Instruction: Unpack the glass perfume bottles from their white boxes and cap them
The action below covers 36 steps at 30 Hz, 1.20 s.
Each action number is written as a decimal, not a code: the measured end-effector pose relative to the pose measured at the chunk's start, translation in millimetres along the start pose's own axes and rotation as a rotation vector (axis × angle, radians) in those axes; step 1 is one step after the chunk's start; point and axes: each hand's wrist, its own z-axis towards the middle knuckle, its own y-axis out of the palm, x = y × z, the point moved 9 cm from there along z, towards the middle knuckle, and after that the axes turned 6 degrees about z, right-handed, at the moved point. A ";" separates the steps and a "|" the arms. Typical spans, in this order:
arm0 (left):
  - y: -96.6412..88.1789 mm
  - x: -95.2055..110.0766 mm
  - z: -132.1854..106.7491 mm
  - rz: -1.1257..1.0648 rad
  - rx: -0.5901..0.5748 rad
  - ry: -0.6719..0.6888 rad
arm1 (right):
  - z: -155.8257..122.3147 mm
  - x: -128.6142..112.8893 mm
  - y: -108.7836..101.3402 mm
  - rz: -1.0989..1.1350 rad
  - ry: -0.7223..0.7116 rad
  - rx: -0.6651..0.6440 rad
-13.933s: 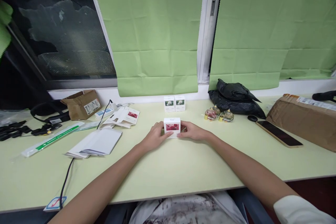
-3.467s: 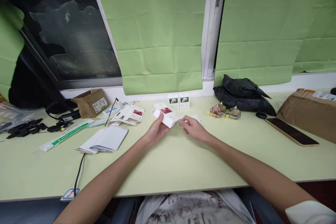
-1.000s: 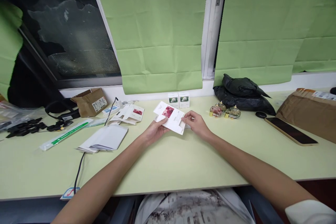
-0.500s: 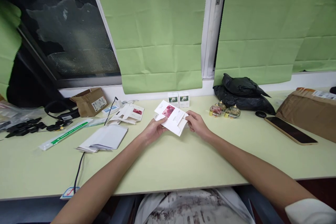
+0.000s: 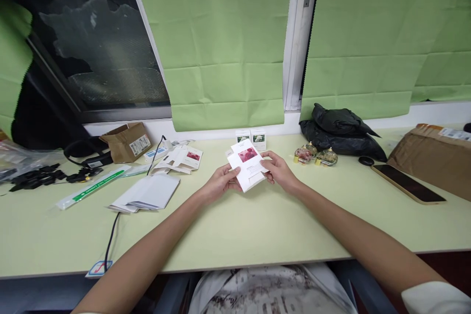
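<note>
Between my two hands is a flattened white carton [image 5: 249,169] with a pink flower picture on its face, held above the table. My left hand [image 5: 222,182] pinches its left edge, thumb on the front. On the opposite edge, my right hand [image 5: 276,170] grips with the thumb in front; the fingers behind are partly hidden. Just beyond stand two small white boxes [image 5: 259,141] with white-flower pictures, partly covered by the carton. More flat cartons [image 5: 184,158] with a like pink print lie to the left, behind a stack of folded white card [image 5: 154,192].
Glass perfume-like bottles [image 5: 326,157] stand right of my hands, before black plastic bags [image 5: 342,132]. A phone [image 5: 406,184], a black mouse [image 5: 366,161] and a brown parcel [image 5: 434,159] lie farther right. An open cardboard box [image 5: 127,143] and a black cable [image 5: 111,241] are left.
The carton has turned more upright and shifted slightly right, its printed face now squarer to me. Both hands still hold it, and the left has moved a little to the right.
</note>
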 end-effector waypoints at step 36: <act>-12.4 -0.2 2.0 0.004 0.082 0.023 | 10.4 15.0 -7.6 -0.028 0.040 -0.198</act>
